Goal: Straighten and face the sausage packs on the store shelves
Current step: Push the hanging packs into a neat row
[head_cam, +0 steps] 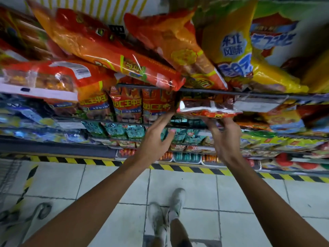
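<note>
Head view: the right hand [225, 138] grips a flat sausage pack [209, 111] from below at the shelf rail [249, 94]; the left hand [156, 138] reaches beside it, fingers straight, holding nothing. Straightening is under way; next, likely, the pack must be squared behind the rail, label outward.

Shelves [204, 90] stacked: sausage packs [128, 106], upright, tilted.

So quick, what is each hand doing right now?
Left hand: open, fingers straight, holding nothing.
Right hand: fingers under the flat red pack; whether it grips cannot be told.
</note>
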Available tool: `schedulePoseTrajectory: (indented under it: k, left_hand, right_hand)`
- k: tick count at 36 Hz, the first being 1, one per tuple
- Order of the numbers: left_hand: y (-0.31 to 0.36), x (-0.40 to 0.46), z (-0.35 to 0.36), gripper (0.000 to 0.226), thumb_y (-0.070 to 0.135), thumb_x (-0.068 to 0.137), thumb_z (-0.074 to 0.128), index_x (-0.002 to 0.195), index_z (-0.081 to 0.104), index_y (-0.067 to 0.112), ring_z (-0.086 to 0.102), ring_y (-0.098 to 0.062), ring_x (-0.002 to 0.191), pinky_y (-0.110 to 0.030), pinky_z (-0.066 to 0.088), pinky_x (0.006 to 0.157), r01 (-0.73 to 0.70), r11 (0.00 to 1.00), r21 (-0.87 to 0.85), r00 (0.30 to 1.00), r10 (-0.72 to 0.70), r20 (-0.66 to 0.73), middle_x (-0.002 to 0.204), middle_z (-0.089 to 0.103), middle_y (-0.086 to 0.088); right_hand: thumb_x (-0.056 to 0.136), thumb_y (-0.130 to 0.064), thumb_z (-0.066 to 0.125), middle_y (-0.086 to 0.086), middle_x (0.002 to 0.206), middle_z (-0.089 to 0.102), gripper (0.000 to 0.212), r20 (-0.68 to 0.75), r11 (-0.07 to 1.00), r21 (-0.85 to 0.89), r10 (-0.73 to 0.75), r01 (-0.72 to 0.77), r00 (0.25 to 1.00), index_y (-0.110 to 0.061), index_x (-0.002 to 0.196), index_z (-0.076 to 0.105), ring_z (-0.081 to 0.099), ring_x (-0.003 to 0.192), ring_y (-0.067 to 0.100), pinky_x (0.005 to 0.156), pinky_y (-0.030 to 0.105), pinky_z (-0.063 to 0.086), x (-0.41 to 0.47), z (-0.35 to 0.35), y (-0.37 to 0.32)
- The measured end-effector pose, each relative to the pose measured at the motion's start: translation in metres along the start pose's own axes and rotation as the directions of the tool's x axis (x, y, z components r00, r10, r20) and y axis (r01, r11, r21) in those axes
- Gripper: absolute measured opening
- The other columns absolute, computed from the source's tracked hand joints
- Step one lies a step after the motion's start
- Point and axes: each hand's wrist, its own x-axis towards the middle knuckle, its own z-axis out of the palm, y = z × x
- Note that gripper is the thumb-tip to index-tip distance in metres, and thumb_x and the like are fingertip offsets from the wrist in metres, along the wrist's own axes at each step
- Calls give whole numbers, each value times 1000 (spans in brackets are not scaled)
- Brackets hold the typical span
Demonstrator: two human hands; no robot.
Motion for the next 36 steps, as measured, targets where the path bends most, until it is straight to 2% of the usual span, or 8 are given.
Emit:
schedulePoseTrajectory:
  k: [4, 8, 10, 13, 17, 20, 30, 36]
  left_hand:
    - [-8, 4, 4, 54, 18, 107, 58, 158, 42, 15, 27, 17, 133, 7, 17, 106, 20, 999, 36, 999, -21, 37, 152, 44, 8]
    - [-20, 5, 5, 67, 20, 108, 55, 163, 20, 36, 13, 22, 142, 5, 11, 109, -33, 998, 53, 978, 22, 205, 158, 20, 32]
    - [-26, 2, 4, 68, 15, 108, 55, 161, 21, 40, 9, 26, 143, 4, 11, 111, -92, 994, 58, 982, 81, 168, 158, 17, 37]
    - [-36, -1, 3, 65, 8, 105, 55, 163, 32, 26, 12, 13, 150, -6, 11, 119, -183, 963, 199, 983, 177, 47, 165, 29, 17]
    - [-55, 5, 2, 65, 13, 102, 55, 163, 33, 20, 9, -21, 161, -35, 10, 131, -298, 820, 489, 941, 337, 8, 172, 21, 2]
    - [-67, 13, 1, 72, 23, 101, 52, 167, 21, 22, 0, -30, 162, -53, 6, 131, -323, 701, 636, 922, 385, 43, 176, 6, 1]
    - [-87, 25, -4, 94, 29, 97, 63, 168, 1, 22, -9, -33, 161, -60, 6, 128, -321, 551, 771, 911, 402, 91, 176, -9, -3]
    - [-78, 18, 4, 87, 18, 98, 61, 168, 9, 16, -9, -37, 161, -52, -5, 130, -365, 634, 682, 888, 457, 50, 175, -9, -6]
  right_hand:
    - [101, -27, 64, -3, 107, 70, 13, 112, 996, 26, -82, 80, 990, -16, 109, 66, 63, 104, 11, 88, 18, 48, 7, 10, 12]
    - [109, -29, 48, -16, 85, 57, 18, 183, 999, 1, -37, 38, 982, -17, 99, 56, 57, 80, -15, 72, 3, 40, 11, 23, 32]
    - [112, -29, 38, -16, 86, 57, 19, 168, 1000, -7, -26, 28, 985, -21, 102, 53, 55, 78, -20, 67, 2, 38, 15, 30, 38]
    - [111, -40, 31, -17, 92, 57, 28, 177, 999, 43, -38, 31, 984, -22, 113, 52, 56, 83, -17, 71, 2, 38, 22, 38, 40]
    - [109, -49, 30, -5, 66, 46, 31, 112, 997, 57, -67, 61, 991, -31, 90, 47, 50, 56, 1, 55, 17, 36, 29, 48, 37]
    - [109, -50, 27, -5, 59, 37, 31, 42, 991, -5, -131, 131, 991, -35, 88, 43, 42, 47, 3, 48, 18, 31, 35, 50, 34]
    - [108, -50, 23, 7, 60, 41, 45, 8, 994, -44, -101, 101, 995, -17, 85, 43, 45, 49, 8, 48, 25, 31, 41, 62, 35]
    - [110, -52, 27, -4, 47, 36, 55, -28, 997, -40, -60, 59, 998, -20, 67, 40, 43, 37, 5, 40, 16, 28, 33, 61, 36]
